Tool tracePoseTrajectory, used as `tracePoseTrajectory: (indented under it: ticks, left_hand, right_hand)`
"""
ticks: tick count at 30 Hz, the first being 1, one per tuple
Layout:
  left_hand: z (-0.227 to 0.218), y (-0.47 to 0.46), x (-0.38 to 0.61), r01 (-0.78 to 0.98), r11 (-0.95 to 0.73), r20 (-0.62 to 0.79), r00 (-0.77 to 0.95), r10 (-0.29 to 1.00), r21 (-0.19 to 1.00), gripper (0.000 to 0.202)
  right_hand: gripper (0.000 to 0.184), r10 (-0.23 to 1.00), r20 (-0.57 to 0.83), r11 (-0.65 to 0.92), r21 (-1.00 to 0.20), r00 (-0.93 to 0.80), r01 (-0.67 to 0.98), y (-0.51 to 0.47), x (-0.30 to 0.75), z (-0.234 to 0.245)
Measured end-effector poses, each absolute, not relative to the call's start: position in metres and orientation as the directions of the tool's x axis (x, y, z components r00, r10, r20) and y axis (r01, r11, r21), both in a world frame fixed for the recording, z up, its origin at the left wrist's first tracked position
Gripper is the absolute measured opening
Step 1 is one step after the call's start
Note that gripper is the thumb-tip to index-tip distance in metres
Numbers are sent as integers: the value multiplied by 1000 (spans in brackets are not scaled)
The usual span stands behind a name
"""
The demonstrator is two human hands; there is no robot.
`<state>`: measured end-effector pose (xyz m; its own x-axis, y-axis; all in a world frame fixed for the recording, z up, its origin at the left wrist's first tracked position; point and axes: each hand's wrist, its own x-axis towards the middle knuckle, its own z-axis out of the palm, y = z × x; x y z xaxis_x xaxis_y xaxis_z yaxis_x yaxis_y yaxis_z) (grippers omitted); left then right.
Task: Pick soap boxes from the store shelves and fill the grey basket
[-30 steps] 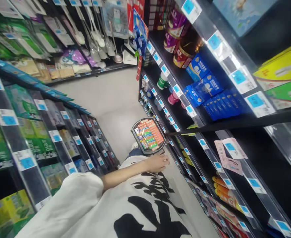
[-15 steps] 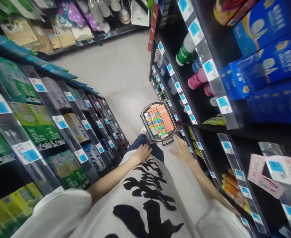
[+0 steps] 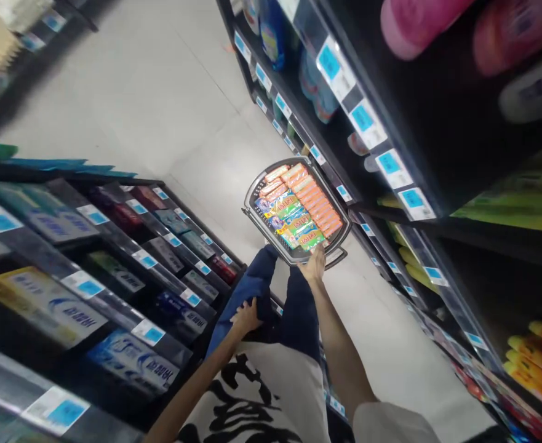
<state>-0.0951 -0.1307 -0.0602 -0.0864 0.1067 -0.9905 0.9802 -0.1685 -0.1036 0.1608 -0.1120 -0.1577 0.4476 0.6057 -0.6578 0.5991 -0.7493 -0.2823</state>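
Note:
A dark shopping basket [image 3: 251, 216] stands on the pale floor in a shop aisle, packed with rows of orange and mixed-colour packets [image 3: 315, 203]. My right hand [image 3: 314, 267] reaches down to its near rim beside the folded handle [image 3: 339, 258], fingers stretched out and touching the edge. Lower down, my left hand [image 3: 245, 317] rests on my left thigh over blue jeans, fingers draped flat and holding nothing.
Dark shelving [image 3: 151, 261] with boxed toothpaste and blue price tags lines the left side. Taller shelves [image 3: 390, 166] with bottles and yellow tubes run along the right, close to the basket. Pale floor [image 3: 160, 111] stretches ahead between them.
My view has tilted down and moved closer to the basket. My right hand has moved forward from beside the basket onto its near rim. My left hand has slid down onto my thigh.

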Motion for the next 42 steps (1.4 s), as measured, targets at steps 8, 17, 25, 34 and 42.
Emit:
tracePoseTrajectory:
  ticks: [8, 17, 25, 34, 42]
  left_hand:
    - [-115, -169, -90, 901, -337, -937, -168, 307, -272, 116]
    - [-113, -159, -87, 908, -347, -925, -99, 367, -234, 103]
    - [-113, -156, -85, 918, -325, -920, -95, 380, -229, 104]
    - [-111, -147, -76, 923, -323, -912, -66, 405, -210, 112]
    - [-113, -146, -76, 917, -342, -902, -43, 429, -207, 111]
  right_hand:
    - [113, 612, -612, -724, -178, 501, 666, -107, 161, -263]
    - [109, 630, -543, -710, -111, 556, 696, -105, 153, -269]
    - [116, 610, -520, -741, -106, 598, 663, -86, 171, -264]
    - [123, 632, -578, -672, -76, 516, 737, -89, 176, -267]
    - [115, 630, -557, -683, -64, 542, 728, -84, 173, -272]
